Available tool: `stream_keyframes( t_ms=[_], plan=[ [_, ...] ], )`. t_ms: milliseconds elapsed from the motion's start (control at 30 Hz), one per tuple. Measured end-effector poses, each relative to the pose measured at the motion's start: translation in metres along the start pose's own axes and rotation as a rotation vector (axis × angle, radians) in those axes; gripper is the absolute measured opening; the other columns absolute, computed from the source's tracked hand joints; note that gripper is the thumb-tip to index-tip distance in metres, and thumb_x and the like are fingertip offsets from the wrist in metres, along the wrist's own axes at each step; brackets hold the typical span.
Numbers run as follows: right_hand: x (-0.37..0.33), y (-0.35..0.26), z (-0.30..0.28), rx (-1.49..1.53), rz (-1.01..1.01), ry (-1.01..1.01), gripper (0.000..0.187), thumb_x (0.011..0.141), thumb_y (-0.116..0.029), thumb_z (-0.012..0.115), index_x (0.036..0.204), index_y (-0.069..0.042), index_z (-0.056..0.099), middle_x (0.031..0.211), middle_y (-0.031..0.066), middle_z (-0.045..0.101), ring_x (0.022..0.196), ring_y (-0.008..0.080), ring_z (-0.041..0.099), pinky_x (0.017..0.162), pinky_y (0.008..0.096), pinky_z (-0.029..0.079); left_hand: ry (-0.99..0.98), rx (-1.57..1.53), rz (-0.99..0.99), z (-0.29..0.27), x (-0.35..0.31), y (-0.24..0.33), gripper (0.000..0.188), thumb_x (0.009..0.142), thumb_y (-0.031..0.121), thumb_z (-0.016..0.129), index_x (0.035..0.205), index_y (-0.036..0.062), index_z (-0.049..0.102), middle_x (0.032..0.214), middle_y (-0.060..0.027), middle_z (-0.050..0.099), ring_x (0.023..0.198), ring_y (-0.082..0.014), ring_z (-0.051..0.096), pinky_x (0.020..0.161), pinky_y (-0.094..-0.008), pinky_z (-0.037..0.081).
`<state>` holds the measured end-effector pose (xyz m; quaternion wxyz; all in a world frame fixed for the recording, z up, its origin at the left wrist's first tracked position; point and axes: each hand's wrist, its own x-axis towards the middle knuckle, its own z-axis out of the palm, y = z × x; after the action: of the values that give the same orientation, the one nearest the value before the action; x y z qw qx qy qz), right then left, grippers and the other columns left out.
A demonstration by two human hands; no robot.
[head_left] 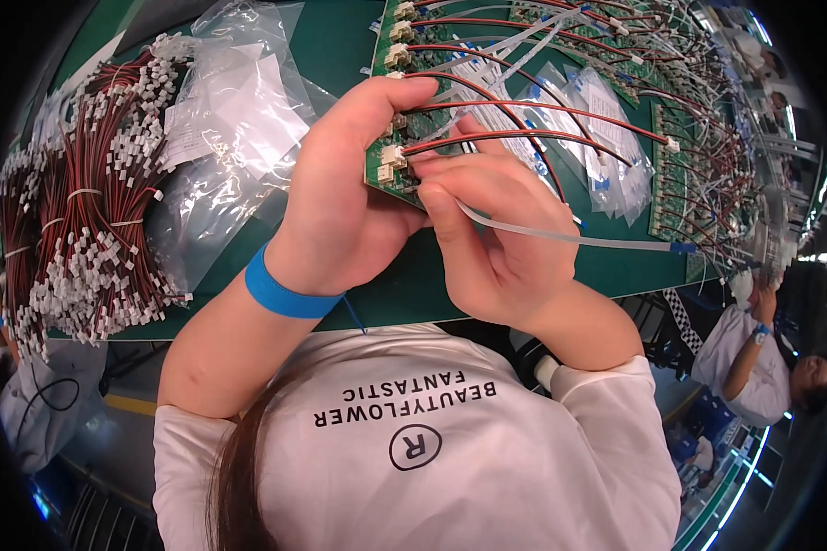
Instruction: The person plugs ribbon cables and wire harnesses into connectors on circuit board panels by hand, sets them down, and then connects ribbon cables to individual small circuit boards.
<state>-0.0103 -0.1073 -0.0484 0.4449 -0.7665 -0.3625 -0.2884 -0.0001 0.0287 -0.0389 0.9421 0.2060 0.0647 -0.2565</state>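
Observation:
My left hand, with a blue band at its wrist, wraps round a long green circuit board panel. Its thumb lies over the board's top and the other fingers are hidden beneath. White connectors with red-and-black wires run along the board and arch off to the right. At the board's near end, my right hand pinches a flat white ribbon cable between thumb and fingers. The cable's blue-tipped end hangs out to the right. Whether its other end sits in a socket is hidden by my fingers.
Bundles of red-and-black connector wires lie on the green table at left, beside clear plastic bags. More bagged ribbon cables and wired boards cover the right side. A co-worker is at far right.

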Motion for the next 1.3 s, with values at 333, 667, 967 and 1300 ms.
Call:
stream_keyframes(
  t_ms=[333, 667, 967, 1300],
  plan=[
    [0.0, -0.004, -0.003, 0.045, 0.036, 0.003, 0.01, 0.07, 0.003, 0.064, 0.078, 0.003, 0.06, 0.074, 0.0116, 0.063, 0.069, 0.0251, 0.064, 0.07, 0.037, 0.054, 0.052, 0.057, 0.051, 0.0, -0.003, -0.004, 0.028, 0.086, 0.029, 0.048, 0.101, 0.0067, 0.055, 0.092, -0.0081, 0.061, 0.083, -0.0181, 0.059, 0.071, -0.0345, 0.049],
    [0.001, -0.01, -0.006, 0.121, 0.155, 0.021, 0.009, 0.071, 0.004, 0.064, 0.079, 0.003, 0.061, 0.075, 0.0122, 0.063, 0.068, 0.0255, 0.064, 0.065, 0.0327, 0.054, -0.106, -0.056, 0.033, -0.004, -0.002, -0.003, 0.03, 0.086, 0.029, 0.048, 0.104, 0.0064, 0.055, 0.094, -0.0096, 0.061, 0.085, -0.0185, 0.059, 0.072, -0.0348, 0.05],
    [0.007, 0.002, -0.01, 0.188, -0.021, -0.171, 0.015, 0.071, 0.004, 0.065, 0.086, 0.002, 0.061, 0.086, 0.0145, 0.064, 0.086, 0.029, 0.064, 0.081, 0.0397, 0.05, -0.005, 0.246, 0.287, 0.009, -0.005, 0.004, 0.042, 0.089, 0.031, 0.034, 0.116, 0.0019, 0.047, 0.106, -0.0194, 0.056, 0.095, -0.028, 0.058, 0.085, -0.04, 0.046],
    [0.016, -0.001, -0.017, 0.232, 0.166, -0.211, 0.022, 0.068, 0.007, 0.063, 0.09, 0.002, 0.062, 0.095, 0.0159, 0.059, 0.092, 0.0288, 0.057, 0.091, 0.0469, 0.043, -0.402, -0.201, 0.146, -0.006, -0.01, 0.016, 0.042, 0.092, 0.031, 0.033, 0.118, 0.001, 0.047, 0.112, -0.0174, 0.056, 0.1, -0.0265, 0.056, 0.09, -0.0356, 0.044]
  ],
)
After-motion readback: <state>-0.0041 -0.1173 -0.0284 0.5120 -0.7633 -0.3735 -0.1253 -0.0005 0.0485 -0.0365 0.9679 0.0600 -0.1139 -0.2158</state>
